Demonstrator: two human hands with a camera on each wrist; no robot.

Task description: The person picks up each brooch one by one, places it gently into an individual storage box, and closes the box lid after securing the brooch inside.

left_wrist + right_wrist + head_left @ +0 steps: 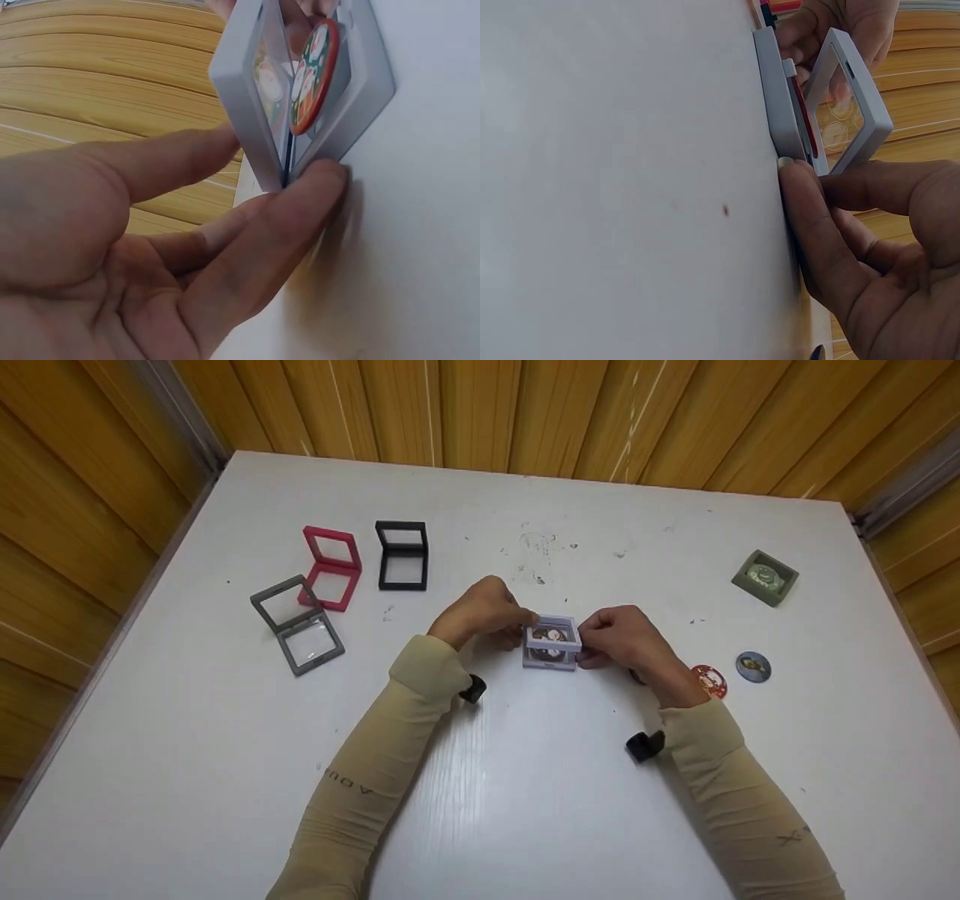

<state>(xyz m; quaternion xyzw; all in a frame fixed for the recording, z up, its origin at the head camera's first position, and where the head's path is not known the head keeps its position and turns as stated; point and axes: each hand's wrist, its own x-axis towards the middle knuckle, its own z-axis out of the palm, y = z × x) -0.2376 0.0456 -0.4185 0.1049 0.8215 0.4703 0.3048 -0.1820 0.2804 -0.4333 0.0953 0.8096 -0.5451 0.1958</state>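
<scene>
I see a lavender case part-open on the table.
Left of it: grey frame, red frame, black frame; the left hand, nearly closed, pinches its left side. Inside: round badge. Right of it: right hand, likewise pinching; red badge, blue badge, green case.

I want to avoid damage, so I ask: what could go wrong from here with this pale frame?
The round badge could slip sideways, because the pale frame stands partly open around it. The left hand and right hand have fingers at the frame's edges, so closing might pinch skin. The right hand's wrist overlaps the red badge in the head view, so that arm may nudge it.
</scene>
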